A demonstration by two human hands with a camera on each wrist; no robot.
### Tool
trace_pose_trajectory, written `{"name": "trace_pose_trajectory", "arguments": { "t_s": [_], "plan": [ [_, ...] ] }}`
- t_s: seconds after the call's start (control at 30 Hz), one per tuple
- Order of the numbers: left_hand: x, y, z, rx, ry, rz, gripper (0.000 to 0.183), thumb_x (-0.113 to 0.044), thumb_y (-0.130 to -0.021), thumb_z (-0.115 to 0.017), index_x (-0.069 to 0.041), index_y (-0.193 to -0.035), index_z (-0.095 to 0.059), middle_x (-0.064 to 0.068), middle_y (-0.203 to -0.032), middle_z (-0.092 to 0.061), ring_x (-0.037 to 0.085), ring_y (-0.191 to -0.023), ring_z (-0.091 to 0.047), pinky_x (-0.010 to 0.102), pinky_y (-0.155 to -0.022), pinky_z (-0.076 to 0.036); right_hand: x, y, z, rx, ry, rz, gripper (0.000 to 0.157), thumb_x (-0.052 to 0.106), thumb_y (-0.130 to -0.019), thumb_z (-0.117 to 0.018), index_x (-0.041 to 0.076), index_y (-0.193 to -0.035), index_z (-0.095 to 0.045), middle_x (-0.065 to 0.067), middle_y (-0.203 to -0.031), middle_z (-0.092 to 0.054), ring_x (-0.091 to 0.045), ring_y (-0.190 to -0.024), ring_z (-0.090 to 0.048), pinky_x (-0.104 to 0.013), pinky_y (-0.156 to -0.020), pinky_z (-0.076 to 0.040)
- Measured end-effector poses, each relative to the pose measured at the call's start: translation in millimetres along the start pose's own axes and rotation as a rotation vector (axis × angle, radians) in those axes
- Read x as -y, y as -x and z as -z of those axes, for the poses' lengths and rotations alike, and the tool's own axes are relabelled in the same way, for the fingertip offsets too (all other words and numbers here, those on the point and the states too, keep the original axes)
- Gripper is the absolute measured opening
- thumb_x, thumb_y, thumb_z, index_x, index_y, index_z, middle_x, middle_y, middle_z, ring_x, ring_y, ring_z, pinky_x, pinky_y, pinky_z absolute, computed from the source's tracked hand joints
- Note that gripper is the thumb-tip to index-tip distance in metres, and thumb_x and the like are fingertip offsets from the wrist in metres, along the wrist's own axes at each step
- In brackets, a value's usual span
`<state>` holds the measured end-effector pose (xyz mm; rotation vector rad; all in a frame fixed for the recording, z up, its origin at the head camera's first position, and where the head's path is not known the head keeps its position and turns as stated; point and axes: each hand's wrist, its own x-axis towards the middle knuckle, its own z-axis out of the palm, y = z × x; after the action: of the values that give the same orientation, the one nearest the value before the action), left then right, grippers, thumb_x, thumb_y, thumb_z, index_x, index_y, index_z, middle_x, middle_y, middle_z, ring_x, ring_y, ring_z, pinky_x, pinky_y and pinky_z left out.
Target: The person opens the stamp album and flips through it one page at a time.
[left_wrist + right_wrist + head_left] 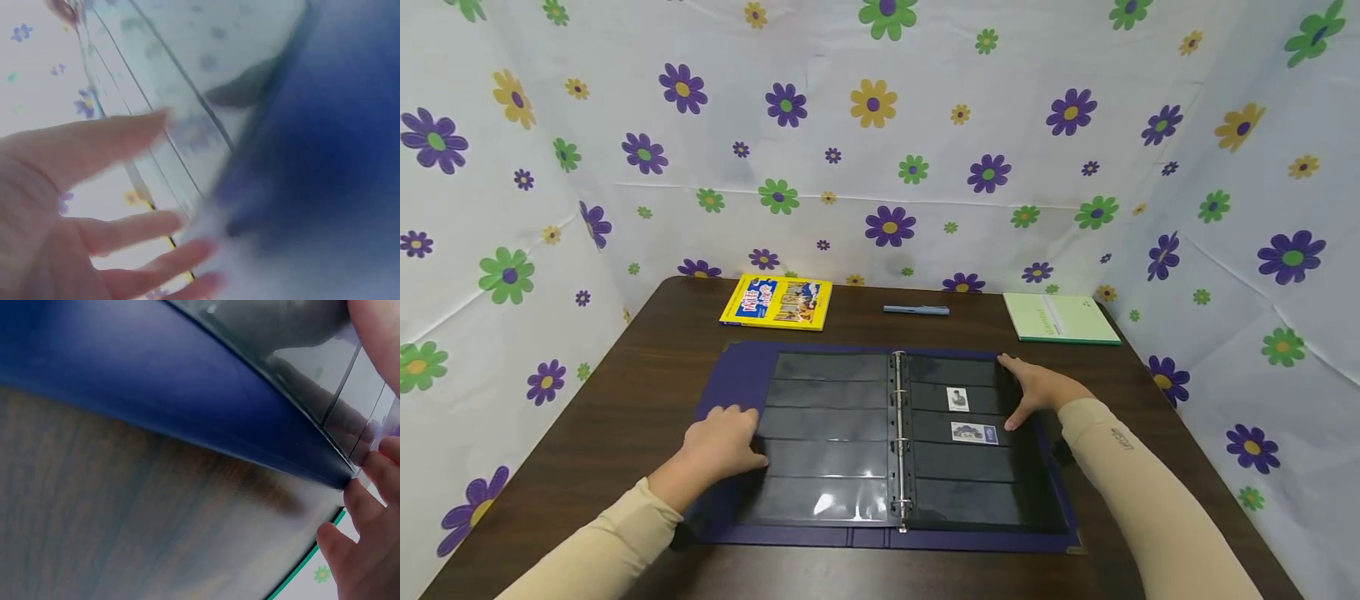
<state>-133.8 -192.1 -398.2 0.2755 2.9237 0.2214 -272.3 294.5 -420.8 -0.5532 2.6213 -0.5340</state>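
Note:
A blue ring-binder stamp album (pixel 730 375) lies spread out on the dark wooden table. Its black pocket pages are held by a metal ring spine (pixel 900 467). On the right page (pixel 962 504), a small portrait stamp (pixel 957 399) sits above a wider stamp (pixel 974 433). My left hand (pixel 721 440) is at the left page's outer edge, thumb toward the pockets; in the left wrist view its fingers (pixel 134 234) are spread and loosely bent. Over the right page's outer edge lies my right hand (pixel 1039 390), thumb near the wider stamp, fingers (pixel 369 506) spread along the edge.
Behind the album, a yellow book (pixel 777 302) lies at the back left and a blue-grey pen (pixel 916 310) at the back middle. A pale green notebook (pixel 1060 317) is at the back right. Flower-patterned white cloth (pixel 820 225) encloses the table (pixel 617 400) at the back and sides.

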Motion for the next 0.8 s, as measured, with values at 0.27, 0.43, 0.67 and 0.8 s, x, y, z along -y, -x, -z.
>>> {"name": "trace_pose_trajectory", "arguments": {
  "t_s": [0.27,0.43,0.67,0.8],
  "plan": [
    [-45.2,15.0,-25.5,0.006,0.098,-0.285,0.092,-0.058,-0.066,-0.076,-0.011,-0.14,-0.045,0.023,-0.146,-0.03,0.046,-0.132,-0.025,0.067,-0.089,-0.032,1.2,6.6,-0.2,-0.013,0.054,0.011,0.125,0.043,-0.054,-0.088,-0.005,-0.146,-0.018,-0.028,-0.149,-0.017,-0.046,-0.134,-0.02,-0.056,-0.104,-0.02],
    [-45.9,15.8,-34.4,0.046,0.091,-0.262,0.091,-0.055,-0.064,-0.079,-0.011,-0.137,-0.048,0.023,-0.147,-0.028,0.045,-0.132,-0.025,0.066,-0.092,-0.03,6.7,11.1,-2.0,-0.116,0.091,0.021,0.121,0.049,-0.051,-0.088,-0.001,-0.144,-0.029,-0.027,-0.136,-0.038,-0.044,-0.121,-0.038,-0.057,-0.096,-0.032],
    [-47.4,15.9,-34.2,0.036,0.102,-0.266,0.092,-0.054,-0.063,-0.079,-0.011,-0.137,-0.048,0.023,-0.147,-0.029,0.045,-0.132,-0.025,0.066,-0.092,-0.03,7.8,31.8,-2.1,-0.355,-0.302,0.0,0.11,0.026,-0.068,-0.085,-0.005,-0.145,-0.014,-0.031,-0.144,-0.02,-0.034,-0.095,-0.054,-0.042,-0.076,-0.048],
    [-47.8,17.4,-34.5,0.036,0.105,-0.26,0.092,-0.054,-0.062,-0.08,-0.011,-0.137,-0.048,0.022,-0.147,-0.029,0.045,-0.132,-0.025,0.065,-0.093,-0.03,15.1,50.9,-4.4,-0.414,-0.607,-0.11,0.074,0.027,-0.088,-0.068,-0.009,-0.138,-0.026,-0.028,-0.114,-0.05,-0.017,-0.068,-0.054,-0.033,-0.055,-0.05]
  ]
}}
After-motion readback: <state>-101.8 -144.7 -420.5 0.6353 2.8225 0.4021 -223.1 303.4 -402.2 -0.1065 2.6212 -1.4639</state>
